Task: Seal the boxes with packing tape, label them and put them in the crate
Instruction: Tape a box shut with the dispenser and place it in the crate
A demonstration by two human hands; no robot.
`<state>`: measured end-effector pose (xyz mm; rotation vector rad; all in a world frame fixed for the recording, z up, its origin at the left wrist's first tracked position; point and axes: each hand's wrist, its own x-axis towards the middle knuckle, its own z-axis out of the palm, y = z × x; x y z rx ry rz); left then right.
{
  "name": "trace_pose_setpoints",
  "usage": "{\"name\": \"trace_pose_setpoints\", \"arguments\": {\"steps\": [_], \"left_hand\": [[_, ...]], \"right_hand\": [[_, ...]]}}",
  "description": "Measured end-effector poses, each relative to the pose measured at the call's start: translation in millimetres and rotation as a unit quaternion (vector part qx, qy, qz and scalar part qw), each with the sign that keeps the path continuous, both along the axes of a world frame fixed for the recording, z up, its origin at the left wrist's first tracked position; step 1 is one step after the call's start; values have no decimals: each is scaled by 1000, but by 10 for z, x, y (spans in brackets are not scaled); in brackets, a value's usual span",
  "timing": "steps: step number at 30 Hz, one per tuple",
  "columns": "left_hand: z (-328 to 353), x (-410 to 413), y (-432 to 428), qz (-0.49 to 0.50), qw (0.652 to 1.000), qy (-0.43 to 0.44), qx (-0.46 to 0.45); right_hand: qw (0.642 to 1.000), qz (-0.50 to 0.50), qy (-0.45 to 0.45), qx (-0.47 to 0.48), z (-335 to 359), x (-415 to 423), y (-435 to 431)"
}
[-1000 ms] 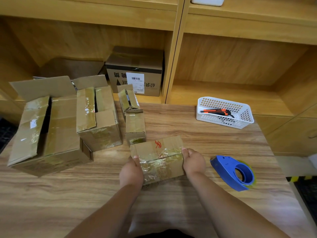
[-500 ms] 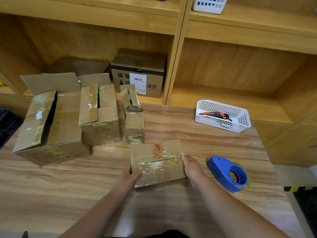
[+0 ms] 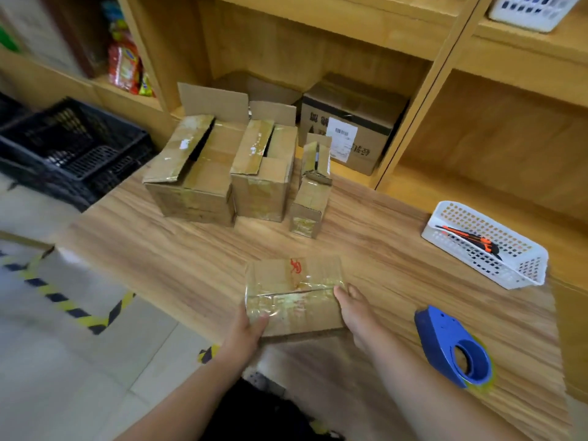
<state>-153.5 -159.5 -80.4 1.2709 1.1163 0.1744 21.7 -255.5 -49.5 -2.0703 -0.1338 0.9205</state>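
Your taped box [image 3: 294,296] sits close to the near edge of the bench [image 3: 191,265], not far from its left edge, beyond which the floor drops away with a yellow-and-black stripe [image 3: 63,300] marked on it. Your left hand [image 3: 245,332] grasps the box's near left corner, thumb on top. Your right hand [image 3: 356,310] lies released, with straight fingers flat against the box's right side. There is bare bench between this box and the row behind it. To your right the blue tape dispenser [image 3: 451,345] lies well apart from the box.

A red mark [image 3: 296,265] on the taped box is too smeared to read. The carton [image 3: 350,122] on the shelf carries a white barcode label [image 3: 342,143] and dark print, which is illegible.

At the back of the bench stand a large box [image 3: 194,173], a middle box [image 3: 264,173] and a small box [image 3: 311,198], all with flaps up; their contents are hidden. The white basket [image 3: 525,268] at the far right holds an orange-and-black knife [image 3: 471,238]. The black crate [image 3: 79,160] stands off the bench's left side; you cannot tell what is in it.
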Motion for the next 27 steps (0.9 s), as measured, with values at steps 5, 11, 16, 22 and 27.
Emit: {"name": "trace_pose_setpoints", "arguments": {"steps": [5,11,16,22,27], "left_hand": [[-59,-492,42,98,994,39,-30],[106,-1046,250,207,978,-1,-22],[254,-1550,573,280,960,-26,1],[332,-2306,1224,313,949,-28,29],[439,-3021,1998,320,947,-17,29]], "right_hand": [[996,75,36,13,58,-367,234],[984,156,77,36,59,-883,720],[972,205,103,55,76,-1362,1272],[959,257,105,57,72,-2024,2122],[957,267,87,78,34,-2686,2890]]}}
